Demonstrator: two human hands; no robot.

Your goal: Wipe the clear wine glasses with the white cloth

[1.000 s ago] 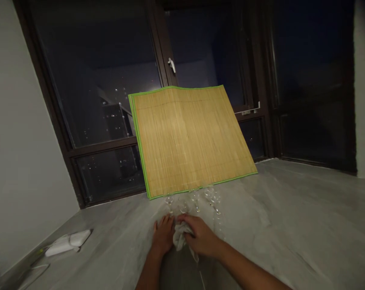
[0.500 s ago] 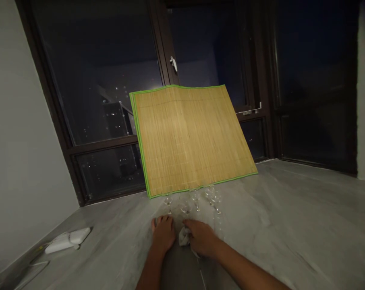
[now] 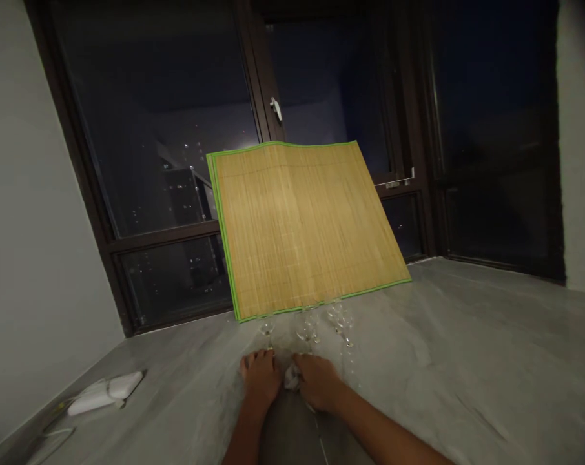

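Note:
My right hand (image 3: 319, 381) is closed around a crumpled pale cloth (image 3: 291, 377), low over the grey stone surface. Beside it on the left, my left hand (image 3: 260, 376) rests on the surface with its fingers laid forward and slightly bent, apparently holding nothing. Just past its fingertips stands a clear stemmed glass (image 3: 266, 327). Another clear glass (image 3: 304, 331) is beyond my right hand, close to a third stemmed glass (image 3: 316, 326). Farther right are more clear glasses (image 3: 347, 323), partly overlapping. Their outlines are faint.
A bamboo mat (image 3: 297, 226) with green edging leans against the dark window behind the glasses. On the left of the stone surface (image 3: 442, 361) lies a white device (image 3: 106, 392) with a cord. A dark object shows at the far left edge.
The glass beyond my right hand has shifted right, nearer its neighbour. My right hand, still with the cloth, has moved slightly left. The whole view has shifted a little.

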